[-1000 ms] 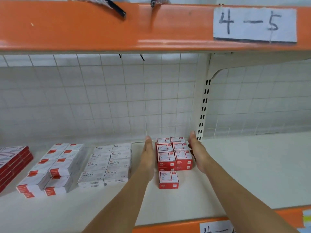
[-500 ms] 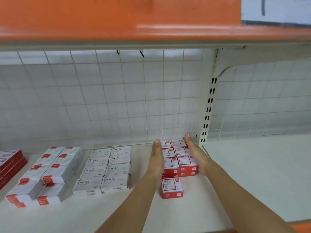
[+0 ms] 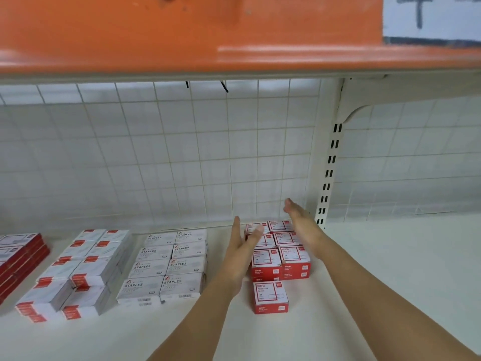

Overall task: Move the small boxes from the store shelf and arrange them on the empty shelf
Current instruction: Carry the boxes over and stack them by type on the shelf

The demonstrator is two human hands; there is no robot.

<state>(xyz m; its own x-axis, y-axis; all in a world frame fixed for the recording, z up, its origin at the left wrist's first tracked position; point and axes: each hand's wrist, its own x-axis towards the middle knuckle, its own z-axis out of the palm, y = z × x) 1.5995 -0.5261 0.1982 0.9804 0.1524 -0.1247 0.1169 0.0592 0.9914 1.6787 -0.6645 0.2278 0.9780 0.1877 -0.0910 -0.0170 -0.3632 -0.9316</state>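
Both hands have come up off the red boxes since a moment ago: half a second back the palms were pressed flat against the two sides of the stack, and now the right hand hangs lifted above its back right corner, fingers straight and reaching toward the wire grid, while the left hand has drawn a little clear of the left side, its thumb stuck out across the rear boxes. Neither hand has hold of anything; both are spread and loose.

The boxes are small and red with white label panels on top, set two across and three deep, and two layers high judging by the front faces. One more red box sits alone just in front of the left column. All of it rests on the cream shelf, close by the slotted upright. The stack lies between the two wrists, below the fingers; whether the left palm touches the near box I cannot quite make out through the blur.

Well to the left stand the white staple boxes.
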